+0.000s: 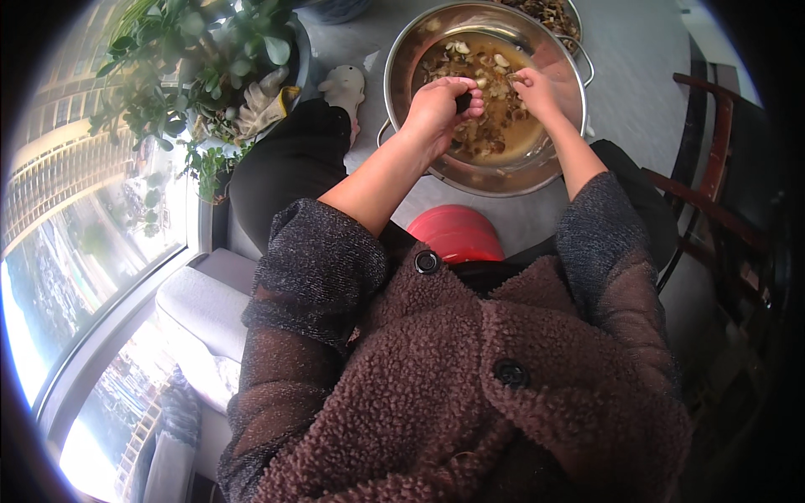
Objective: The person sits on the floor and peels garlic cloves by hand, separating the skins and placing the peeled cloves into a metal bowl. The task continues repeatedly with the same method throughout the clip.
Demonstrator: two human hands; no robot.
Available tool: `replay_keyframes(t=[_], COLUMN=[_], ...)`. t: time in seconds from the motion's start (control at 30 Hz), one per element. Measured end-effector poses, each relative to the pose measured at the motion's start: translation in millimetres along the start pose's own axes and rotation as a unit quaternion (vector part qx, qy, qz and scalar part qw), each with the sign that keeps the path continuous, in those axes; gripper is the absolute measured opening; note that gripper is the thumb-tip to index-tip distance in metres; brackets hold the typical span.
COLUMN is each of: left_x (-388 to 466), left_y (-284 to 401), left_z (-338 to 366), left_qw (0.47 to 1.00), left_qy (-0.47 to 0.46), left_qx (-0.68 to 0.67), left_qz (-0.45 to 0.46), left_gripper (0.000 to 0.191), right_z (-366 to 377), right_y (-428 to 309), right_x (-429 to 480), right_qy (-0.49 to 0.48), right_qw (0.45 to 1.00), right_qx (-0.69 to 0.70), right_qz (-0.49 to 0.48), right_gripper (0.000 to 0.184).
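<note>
A wide stainless steel basin [484, 183] with loop handles stands before me. It holds cloudy brown water with many floating brown and pale pieces [497, 141] that look like soaked mushrooms. Over the left half of the basin, my left hand [443, 110] is curled around a dark piece [463, 102], mostly hidden by the fingers. My right hand [538, 97], above the basin's right side, pinches a small brown piece [517, 79] between thumb and fingertips. The two hands are a short distance apart.
Behind the basin is a metal container [575, 22] of brown shreds. A red rounded object [456, 229] sits between my legs. Leafy potted plants [207, 56], a work glove [267, 104] and a white toy figure [344, 88] are left, beside the window. A wooden chair [717, 144] stands right.
</note>
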State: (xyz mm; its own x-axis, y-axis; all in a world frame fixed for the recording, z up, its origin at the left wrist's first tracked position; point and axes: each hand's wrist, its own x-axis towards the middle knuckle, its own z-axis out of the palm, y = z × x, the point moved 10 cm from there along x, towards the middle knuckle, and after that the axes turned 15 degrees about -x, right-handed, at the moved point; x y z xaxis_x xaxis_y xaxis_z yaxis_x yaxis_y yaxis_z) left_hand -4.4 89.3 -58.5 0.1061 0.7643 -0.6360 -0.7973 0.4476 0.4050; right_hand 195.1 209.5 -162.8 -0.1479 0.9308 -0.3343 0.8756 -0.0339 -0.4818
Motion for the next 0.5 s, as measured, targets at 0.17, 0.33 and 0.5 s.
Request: replay_keyframes(t=[0.17, 0.33, 0.5], left_x=[0, -2, 0], left_y=[-2, -3, -6], left_z=[1, 1, 1], left_qw=[1.0, 1.0, 1.0], left_qy=[-0.003, 0.003, 0.001], left_qx=[-0.004, 0.003, 0.017], left_qz=[-0.003, 0.001, -0.004], left_gripper=[0.017, 0.017, 0.019], right_z=[-11, -30, -55], right_y=[16, 6, -22], right_x=[-22, -38, -56], right_qy=[-0.082, -0.08, -0.053], right_qw=[0.978, 0.983, 0.982], right_qx=[0.183, 0.159, 0.181], right_qz=[0.057, 0.054, 0.002], right_gripper=[0.011, 0.025, 0.022])
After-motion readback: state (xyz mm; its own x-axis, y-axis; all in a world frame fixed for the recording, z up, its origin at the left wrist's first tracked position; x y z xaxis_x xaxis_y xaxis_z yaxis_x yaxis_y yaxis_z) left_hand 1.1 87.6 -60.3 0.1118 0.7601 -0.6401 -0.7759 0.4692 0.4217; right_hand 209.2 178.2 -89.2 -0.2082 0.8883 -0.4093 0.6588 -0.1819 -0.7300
